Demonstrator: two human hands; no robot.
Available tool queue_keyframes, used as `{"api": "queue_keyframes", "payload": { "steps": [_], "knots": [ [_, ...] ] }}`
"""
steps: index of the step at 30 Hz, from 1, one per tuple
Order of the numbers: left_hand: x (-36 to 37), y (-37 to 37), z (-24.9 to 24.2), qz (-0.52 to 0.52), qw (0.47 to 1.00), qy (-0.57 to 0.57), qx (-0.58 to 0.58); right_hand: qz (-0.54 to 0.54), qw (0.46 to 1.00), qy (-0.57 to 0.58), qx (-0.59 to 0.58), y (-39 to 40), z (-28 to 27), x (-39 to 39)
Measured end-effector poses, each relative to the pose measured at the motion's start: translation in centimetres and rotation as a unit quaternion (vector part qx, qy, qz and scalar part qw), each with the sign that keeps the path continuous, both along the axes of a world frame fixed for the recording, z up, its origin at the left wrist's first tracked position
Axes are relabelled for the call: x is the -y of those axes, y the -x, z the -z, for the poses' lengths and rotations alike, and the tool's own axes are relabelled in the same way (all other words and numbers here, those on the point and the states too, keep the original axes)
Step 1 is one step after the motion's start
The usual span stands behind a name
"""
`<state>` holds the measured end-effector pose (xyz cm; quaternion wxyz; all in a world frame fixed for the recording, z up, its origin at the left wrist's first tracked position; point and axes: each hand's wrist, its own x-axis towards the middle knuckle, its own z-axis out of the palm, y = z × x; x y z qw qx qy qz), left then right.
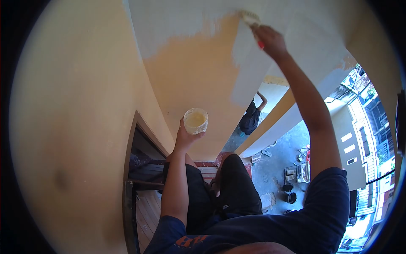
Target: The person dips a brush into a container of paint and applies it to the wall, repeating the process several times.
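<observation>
My right hand (270, 41) is raised at the top and closed round the handle of a paint brush (250, 17). The brush's pale bristles lie against the white-painted part of the wall. White paint borders a bare orange-yellow patch (190, 72) with a ragged edge. Lower down, my left hand (186, 137) holds a white paint cup (196, 121) from below and the side. Pale liquid shows inside the cup, and its outer side has paint smears.
A co-worker (250, 120) in dark clothes is beyond the wall's edge, one arm raised. A dark-framed doorway (134, 169) stands at the lower left. Black buckets (291, 197) and a rack (303, 172) are on the floor at the right.
</observation>
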<state>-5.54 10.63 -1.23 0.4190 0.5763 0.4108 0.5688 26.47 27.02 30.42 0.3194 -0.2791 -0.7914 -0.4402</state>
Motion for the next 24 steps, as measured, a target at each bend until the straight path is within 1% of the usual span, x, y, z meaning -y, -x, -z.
{"api": "queue_keyframes", "payload": {
  "steps": [1, 3, 4, 5, 6, 7, 9, 11, 13, 15, 17, 20, 23, 24],
  "knots": [
    [0.1, 0.0, -0.1, 0.0, 1.0, -0.005, 0.001, 0.022, 0.999, 0.032, 0.037, -0.4, 2.1, -1.3],
    [0.0, -0.2, -0.2, -0.008, 1.0, 0.002, 0.005, 0.032, 0.991, 0.097, 0.085, -0.9, 7.7, -2.1],
    [-0.1, -0.3, -0.1, -0.009, 1.0, -0.011, 0.011, 0.044, 0.98, 0.163, 0.102, -0.6, 9.9, -1.5],
    [-0.3, -0.2, 0.4, -0.003, 1.0, -0.001, 0.014, 0.014, 0.975, 0.18, 0.128, -0.8, 12.1, -1.6],
    [-0.3, -0.2, 0.8, 0.003, 1.0, 0.01, 0.017, 0.018, 0.965, 0.213, 0.15, -0.4, 13.3, -0.7],
    [-0.2, -0.4, 0.9, 0.002, 1.0, 0.001, 0.02, 0.012, 0.958, 0.237, 0.16, 0.2, 13.2, 0.6],
    [0.0, -0.4, 0.3, -0.008, 1.0, -0.006, 0.002, -0.023, 0.964, 0.226, 0.141, 0.7, 11.6, 1.4],
    [0.6, -0.2, -1.1, -0.008, 1.0, -0.003, -0.01, -0.067, 0.988, 0.106, 0.091, 0.5, 7.5, 0.4],
    [1.0, -0.3, -1.3, 0.003, 1.0, 0.011, -0.024, -0.001, 0.997, 0.066, 0.048, 0.6, 0.9, 0.7],
    [0.7, 0.0, -1.1, 0.004, 0.998, 0.011, -0.054, -0.042, 0.997, -0.064, 0.007, 1.2, -4.7, 0.9],
    [0.4, 0.1, -0.3, 0.005, 0.998, 0.014, -0.055, -0.065, 0.993, -0.094, 0.035, 1.6, -8.0, 0.5],
    [0.4, -0.1, -0.5, 0.005, 0.999, 0.016, -0.049, -0.051, 0.996, -0.064, 0.046, 1.2, -6.3, -0.8],
    [0.6, -0.1, -0.9, 0.0, 0.999, 0.008, -0.037, -0.007, 0.999, 0.007, 0.048, 0.9, 0.5, -1.4],
    [0.6, 0.0, -0.8, -0.001, 0.999, 0.0, -0.034, -0.012, 0.998, 0.007, 0.064, 0.9, 3.4, -1.8]
  ]
}}
